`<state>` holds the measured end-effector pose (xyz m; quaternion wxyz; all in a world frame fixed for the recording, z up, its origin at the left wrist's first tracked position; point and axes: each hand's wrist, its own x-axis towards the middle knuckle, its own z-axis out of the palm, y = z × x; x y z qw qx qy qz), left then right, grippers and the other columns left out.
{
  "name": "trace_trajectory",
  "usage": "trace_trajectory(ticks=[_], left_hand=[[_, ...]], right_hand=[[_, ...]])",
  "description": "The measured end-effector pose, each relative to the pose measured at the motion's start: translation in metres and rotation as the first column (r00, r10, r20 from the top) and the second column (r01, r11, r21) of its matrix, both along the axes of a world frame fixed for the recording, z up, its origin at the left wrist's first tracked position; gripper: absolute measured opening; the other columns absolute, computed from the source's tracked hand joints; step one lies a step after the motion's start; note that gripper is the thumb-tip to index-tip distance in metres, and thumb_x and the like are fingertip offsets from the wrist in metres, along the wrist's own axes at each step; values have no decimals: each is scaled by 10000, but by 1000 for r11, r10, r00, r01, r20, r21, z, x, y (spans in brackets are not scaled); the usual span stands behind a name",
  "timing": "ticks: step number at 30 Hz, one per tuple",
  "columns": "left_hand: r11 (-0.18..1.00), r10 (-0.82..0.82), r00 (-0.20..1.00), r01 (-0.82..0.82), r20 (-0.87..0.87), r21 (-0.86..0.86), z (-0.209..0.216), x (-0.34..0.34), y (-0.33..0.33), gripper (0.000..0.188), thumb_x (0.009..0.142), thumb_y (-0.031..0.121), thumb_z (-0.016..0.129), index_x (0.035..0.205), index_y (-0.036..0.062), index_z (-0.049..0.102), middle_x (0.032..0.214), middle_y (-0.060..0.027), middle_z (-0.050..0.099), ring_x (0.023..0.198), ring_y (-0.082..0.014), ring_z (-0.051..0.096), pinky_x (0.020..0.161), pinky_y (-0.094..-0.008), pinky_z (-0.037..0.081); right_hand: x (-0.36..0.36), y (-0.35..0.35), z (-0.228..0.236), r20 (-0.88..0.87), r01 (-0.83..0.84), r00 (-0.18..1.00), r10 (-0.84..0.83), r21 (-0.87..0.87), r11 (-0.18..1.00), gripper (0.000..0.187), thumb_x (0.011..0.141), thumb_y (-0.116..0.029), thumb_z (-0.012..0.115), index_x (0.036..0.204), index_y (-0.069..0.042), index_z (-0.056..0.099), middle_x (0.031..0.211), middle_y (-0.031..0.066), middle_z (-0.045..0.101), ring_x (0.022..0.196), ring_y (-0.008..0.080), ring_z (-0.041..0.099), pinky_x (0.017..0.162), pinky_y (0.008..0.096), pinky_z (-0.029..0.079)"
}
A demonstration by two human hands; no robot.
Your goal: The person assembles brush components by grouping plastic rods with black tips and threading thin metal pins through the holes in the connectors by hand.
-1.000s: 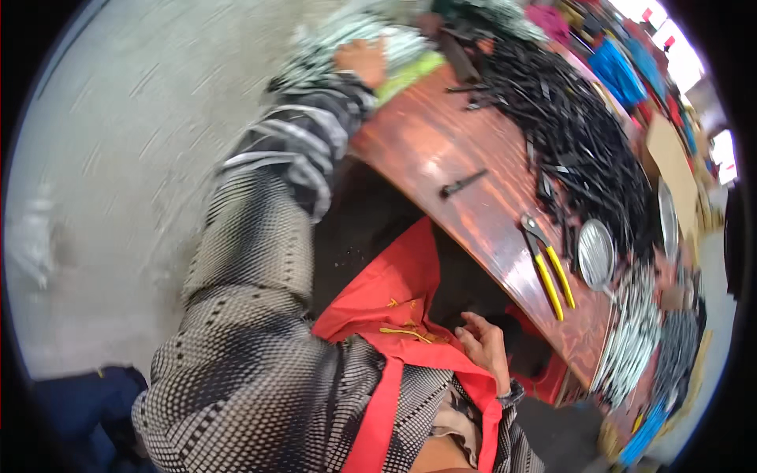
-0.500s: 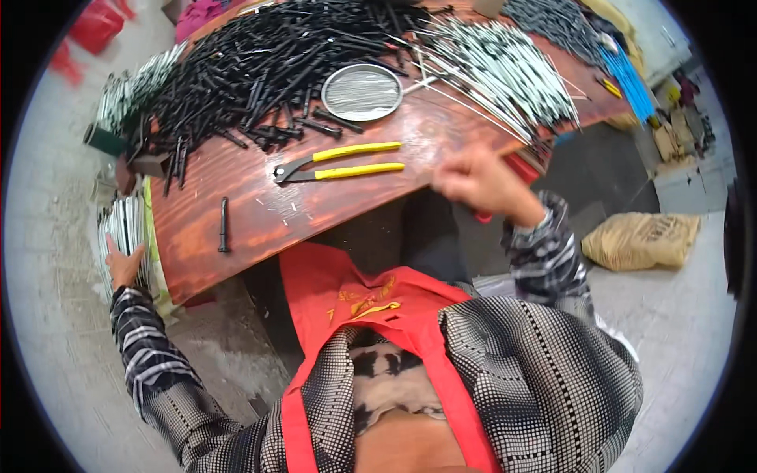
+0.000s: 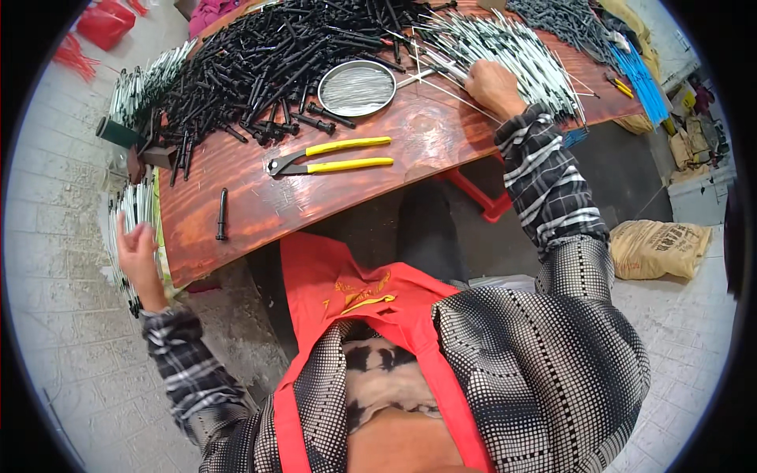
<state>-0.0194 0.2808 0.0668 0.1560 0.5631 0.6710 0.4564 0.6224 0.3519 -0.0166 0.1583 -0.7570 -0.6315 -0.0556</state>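
My left hand [image 3: 139, 256] is beside the table's left end, over a bundle of thin white rods [image 3: 139, 203]. Its fingers are apart, with nothing seen in them. On the table's right, my right hand [image 3: 490, 85] is at the edge of a big pile of white rods [image 3: 520, 67]. Its fingers are bent down onto the rods and look closed on one or more; the fingertips are partly hidden. Yellow-handled pliers [image 3: 335, 156] lie in the middle of the table. A single black bolt-like part [image 3: 222, 214] lies near the front left edge.
A large heap of black bolt-like parts [image 3: 268, 59] covers the back of the wooden table [image 3: 260, 244]. A round dish of thin pins [image 3: 357, 88] sits before it. Grey parts [image 3: 556, 27] and blue rods [image 3: 643, 79] are at the far right. A sack [image 3: 661, 249] lies on the floor.
My right hand has moved forward from above the table's front edge to the white rod pile. My left hand has lifted off the bundle and shifted slightly nearer and right.
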Motion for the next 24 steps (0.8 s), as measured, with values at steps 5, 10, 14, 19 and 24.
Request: trace_trajectory(ticks=[5,10,14,19,24], left_hand=[[952,-305,932,292,197,93,4,103,-47,472,915,34,611,1371,23,492,997,-72,674,848,-122,645,777,-243,508],[913,-407,873,398,268,91,25,159,-51,449,910,33,623,1345,15,515,960,-67,680,860,-120,648,791,-259,517],[841,-538,810,537,234,74,26,207,-49,394,906,31,632,1292,3,561,932,-68,683,837,-121,654,772,-254,521],[743,-651,693,665,310,74,25,264,-57,335,905,43,640,1234,-10,603,886,-66,684,786,-120,659,730,-244,527],[697,-682,612,710,402,101,35,300,-69,296,911,73,641,1190,-23,621,878,-86,692,761,-144,674,698,-261,549]], right_hand=[[6,-6,30,-55,-26,998,28,26,999,220,807,-225,620,872,-21,670,888,233,667,863,423,636,747,495,500],[35,-43,61,-207,-118,964,168,235,965,176,818,-192,622,868,-25,652,797,207,654,782,379,630,732,432,499],[57,-69,52,-203,-110,961,186,334,936,173,869,-182,602,831,-14,618,756,162,663,671,289,625,627,364,492],[70,-95,65,-872,-9,485,67,72,997,198,918,-220,592,860,-33,625,763,68,671,609,115,592,532,247,440],[73,-91,63,-856,-51,438,275,281,958,146,923,-177,594,920,-34,622,782,38,658,580,71,562,493,219,411]])
